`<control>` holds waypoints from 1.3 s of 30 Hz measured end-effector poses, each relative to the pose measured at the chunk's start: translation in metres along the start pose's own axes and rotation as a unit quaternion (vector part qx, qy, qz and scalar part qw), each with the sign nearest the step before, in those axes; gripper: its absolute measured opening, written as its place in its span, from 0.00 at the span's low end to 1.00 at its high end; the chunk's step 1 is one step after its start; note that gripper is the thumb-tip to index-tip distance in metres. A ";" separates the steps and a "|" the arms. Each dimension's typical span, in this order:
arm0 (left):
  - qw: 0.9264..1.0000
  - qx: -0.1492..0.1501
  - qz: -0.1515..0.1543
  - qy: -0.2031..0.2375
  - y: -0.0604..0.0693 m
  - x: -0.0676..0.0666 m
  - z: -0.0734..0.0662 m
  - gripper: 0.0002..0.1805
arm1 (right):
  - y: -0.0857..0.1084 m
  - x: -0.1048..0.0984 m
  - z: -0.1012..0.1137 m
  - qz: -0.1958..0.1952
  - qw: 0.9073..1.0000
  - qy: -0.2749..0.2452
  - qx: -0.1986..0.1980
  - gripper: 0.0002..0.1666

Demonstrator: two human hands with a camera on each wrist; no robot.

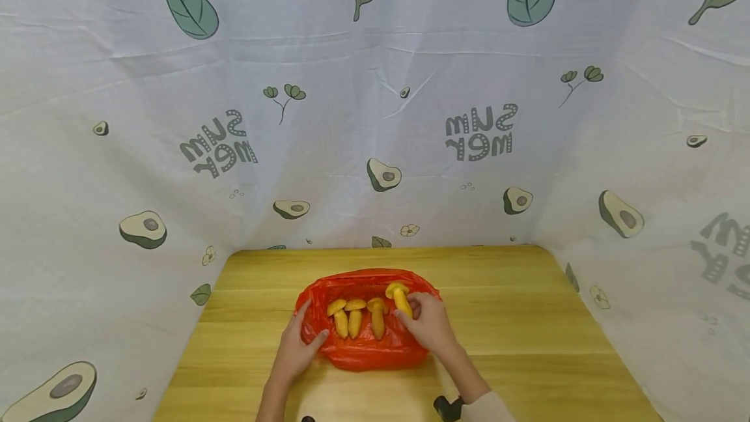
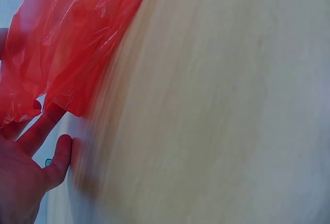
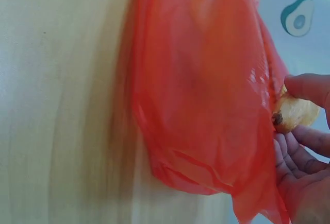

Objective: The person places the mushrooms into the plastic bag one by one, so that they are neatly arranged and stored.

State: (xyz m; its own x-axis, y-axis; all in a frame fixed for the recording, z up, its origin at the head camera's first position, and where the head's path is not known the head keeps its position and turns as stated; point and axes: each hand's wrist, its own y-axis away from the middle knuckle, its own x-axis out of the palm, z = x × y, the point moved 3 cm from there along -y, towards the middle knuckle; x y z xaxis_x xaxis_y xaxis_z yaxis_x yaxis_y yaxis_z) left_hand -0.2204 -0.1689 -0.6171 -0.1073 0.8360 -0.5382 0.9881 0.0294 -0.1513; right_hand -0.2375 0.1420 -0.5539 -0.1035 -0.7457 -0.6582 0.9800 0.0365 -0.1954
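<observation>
A red plastic bag point(image 1: 375, 360) lies open on the table with several yellow mushrooms in it. Three of them stand in a row, among them a left mushroom point(image 1: 340, 323), one beside it point(image 1: 355, 319) and a darker one point(image 1: 377, 321). My right hand point(image 1: 430, 321) pinches another yellow mushroom point(image 1: 402, 298) by its stem, over the bag's right part; the stem end point(image 3: 299, 113) shows between thumb and fingers in the right wrist view. At the bag's left edge, my left hand point(image 1: 297, 344) touches the plastic with its fingers extended and thumb apart point(image 2: 62, 154).
The bag sits midway across a wooden table point(image 1: 498, 318). A white cloth point(image 1: 328, 148) printed with leaves and avocados hangs behind the table and along both sides. A small black object point(image 1: 448, 408) shows by the right forearm at the near edge.
</observation>
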 end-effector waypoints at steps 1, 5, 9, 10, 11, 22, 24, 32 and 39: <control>1.000 -0.001 0.001 0.001 0.000 0.000 0.000 0.45 | 0.000 0.001 -0.001 0.002 1.000 0.001 0.002 0.22; 1.000 -0.004 0.006 0.002 0.000 0.000 -0.001 0.45 | -0.001 0.007 -0.004 0.008 1.000 0.006 0.005 0.22; 1.000 -0.009 0.008 0.001 0.000 0.000 -0.001 0.45 | -0.002 0.014 -0.008 0.010 0.999 0.011 0.030 0.22; 1.000 -0.008 0.008 0.000 0.000 0.000 -0.001 0.45 | -0.003 0.016 -0.009 0.010 0.999 0.011 0.036 0.22; 1.000 -0.006 0.008 -0.001 0.000 0.000 -0.001 0.45 | -0.003 0.017 -0.009 0.009 0.999 0.011 0.041 0.22; 1.000 0.001 0.005 -0.004 0.000 0.002 0.002 0.45 | -0.003 0.028 -0.013 0.007 0.998 0.016 0.062 0.17; 1.000 0.003 0.003 -0.004 0.000 0.002 0.002 0.45 | -0.003 0.030 -0.013 0.010 0.998 0.018 0.060 0.15; 1.000 -0.001 0.006 -0.008 0.003 0.004 0.005 0.45 | -0.003 0.037 -0.014 0.015 0.996 0.039 0.080 0.16; 1.000 -0.003 0.011 -0.011 -0.001 0.003 0.002 0.45 | -0.004 0.040 -0.017 0.042 0.996 0.040 0.072 0.14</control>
State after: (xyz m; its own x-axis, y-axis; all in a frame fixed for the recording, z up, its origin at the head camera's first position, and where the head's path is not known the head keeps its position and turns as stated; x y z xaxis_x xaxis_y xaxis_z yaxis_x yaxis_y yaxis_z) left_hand -0.2217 -0.1676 -0.6201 -0.0871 0.8237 -0.5602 0.9909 0.0138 -0.1339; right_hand -0.2485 0.1237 -0.5916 -0.0286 -0.6883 -0.7248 0.9994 -0.0048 -0.0349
